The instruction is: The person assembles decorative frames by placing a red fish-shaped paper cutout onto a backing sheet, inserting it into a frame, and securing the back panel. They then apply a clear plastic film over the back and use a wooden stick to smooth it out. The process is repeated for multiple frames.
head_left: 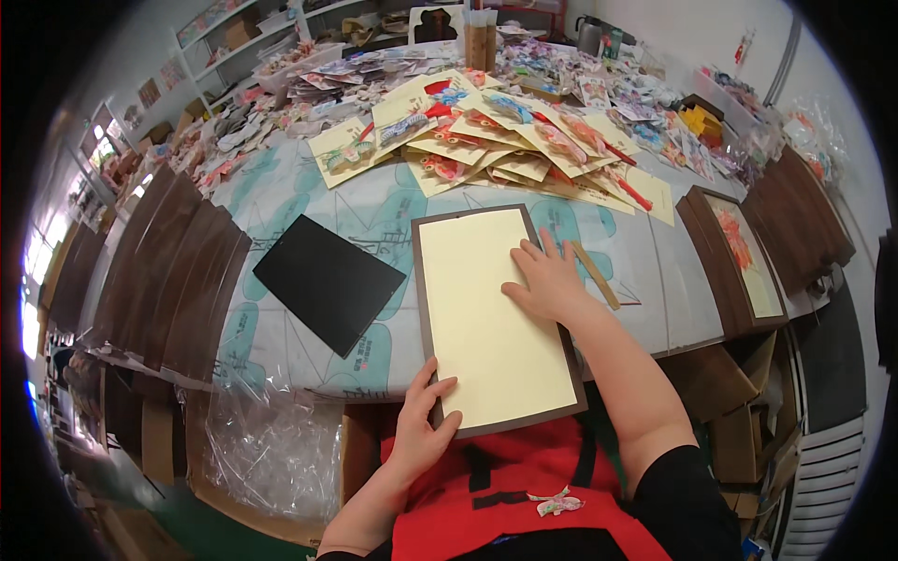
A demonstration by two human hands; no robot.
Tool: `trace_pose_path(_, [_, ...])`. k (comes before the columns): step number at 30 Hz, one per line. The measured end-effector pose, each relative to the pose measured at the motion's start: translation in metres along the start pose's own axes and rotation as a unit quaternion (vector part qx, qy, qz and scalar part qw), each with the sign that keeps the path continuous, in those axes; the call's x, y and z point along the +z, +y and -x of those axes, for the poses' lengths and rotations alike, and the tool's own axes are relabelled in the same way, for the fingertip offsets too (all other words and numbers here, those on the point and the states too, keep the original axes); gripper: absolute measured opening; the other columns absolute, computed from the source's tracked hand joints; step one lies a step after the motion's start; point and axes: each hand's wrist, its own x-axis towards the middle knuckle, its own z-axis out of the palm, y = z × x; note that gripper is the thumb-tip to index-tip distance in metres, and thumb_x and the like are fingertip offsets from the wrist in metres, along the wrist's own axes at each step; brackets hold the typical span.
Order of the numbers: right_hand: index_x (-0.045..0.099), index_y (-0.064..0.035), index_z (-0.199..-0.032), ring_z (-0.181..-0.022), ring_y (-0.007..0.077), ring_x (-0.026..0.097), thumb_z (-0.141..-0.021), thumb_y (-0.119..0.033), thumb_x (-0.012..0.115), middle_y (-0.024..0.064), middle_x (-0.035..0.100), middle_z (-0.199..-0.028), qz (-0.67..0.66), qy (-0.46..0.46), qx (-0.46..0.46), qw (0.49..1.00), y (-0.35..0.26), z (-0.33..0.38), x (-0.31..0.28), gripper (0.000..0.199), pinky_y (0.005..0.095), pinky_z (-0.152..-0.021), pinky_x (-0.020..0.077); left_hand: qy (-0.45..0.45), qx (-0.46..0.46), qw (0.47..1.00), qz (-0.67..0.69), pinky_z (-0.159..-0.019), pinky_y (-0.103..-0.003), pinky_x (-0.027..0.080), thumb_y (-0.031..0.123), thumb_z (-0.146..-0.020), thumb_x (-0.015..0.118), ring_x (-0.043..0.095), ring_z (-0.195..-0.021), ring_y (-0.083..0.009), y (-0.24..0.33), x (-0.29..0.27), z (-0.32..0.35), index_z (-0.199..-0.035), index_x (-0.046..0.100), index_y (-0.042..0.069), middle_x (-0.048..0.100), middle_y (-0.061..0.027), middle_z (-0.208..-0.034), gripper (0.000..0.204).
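Note:
A shallow dark brown picture frame (423,309) lies in front of me, its near end reaching over the table edge. Inside it sits a blank cream sheet (496,318). At the frame's lower left corner, my left hand (426,421) rests with fingers apart on the rim and sheet. My right hand (547,280) lies over the upper right rim, fingers spread, tips and thumb on the sheet. Just right of that hand is a thin wooden strip (596,276). A black rectangular board (329,285) lies at an angle to the left of the frame.
Cream cards with colourful figures and red tassels (505,140) are heaped behind the frame. Stacked brown frames (159,271) stand at left, more (795,210) at right, near a frame holding a red picture (739,248). Below the table edge is a carton with clear plastic (276,449).

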Motion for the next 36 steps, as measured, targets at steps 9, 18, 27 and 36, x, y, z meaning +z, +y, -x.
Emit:
trace_pose_path(9, [0.04, -0.009, -0.134, -0.137, 0.04, 0.021, -0.089, -0.044, 0.05, 0.0162, 0.033, -0.144, -0.02, 0.029, 0.024, 0.999, 0.015, -0.05, 0.022, 0.058, 0.0607, -0.108, 0.0145, 0.003, 0.011, 1.0, -0.008, -0.103, -0.035, 0.036, 0.007, -0.076, 0.066, 0.042, -0.128, -0.0297, 0.001, -0.004, -0.003, -0.114, 0.059, 0.002, 0.041, -0.0178, -0.139, 0.039])
trace_pose_path(18, [0.038, -0.0145, -0.137, -0.138, 0.0378, 0.019, -0.092, -0.042, 0.044, 0.0102, 0.029, -0.148, -0.042, -0.003, -0.141, 0.989, -0.03, -0.062, 0.02, 0.053, 0.0621, -0.107, 0.0155, 0.098, -0.034, 0.992, 0.074, -0.092, -0.032, 0.044, 0.005, -0.084, 0.06, 0.052, -0.117, -0.0227, -0.035, -0.029, -0.03, -0.121, 0.053, 0.002, 0.052, -0.0141, -0.129, 0.038])
trace_pose_path(27, [0.042, -0.0145, -0.134, -0.137, 0.0413, 0.02, -0.085, -0.039, 0.053, 0.0092, 0.031, -0.147, -0.08, -0.097, -0.148, 0.981, -0.049, -0.08, 0.009, 0.056, 0.0661, -0.104, 0.0181, 0.211, 0.006, 0.956, -0.203, -0.104, -0.039, 0.033, 0.006, -0.078, 0.063, 0.041, -0.126, -0.0342, -0.061, -0.071, -0.048, -0.124, 0.051, 0.002, 0.043, -0.0213, -0.135, 0.048])
trace_pose_path(36, [0.052, -0.0072, -0.125, -0.127, 0.0345, 0.04, -0.084, -0.02, 0.063, 0.0169, 0.042, -0.139, -0.295, -0.014, -0.255, 0.921, -0.056, -0.034, -0.016, 0.045, 0.0402, -0.104, 0.035, 0.188, -0.165, 0.904, -0.346, -0.106, -0.058, 0.02, 0.038, -0.081, 0.064, 0.027, -0.129, -0.0508, -0.083, -0.092, -0.139, -0.122, 0.057, 0.018, 0.032, -0.0254, -0.143, 0.047])
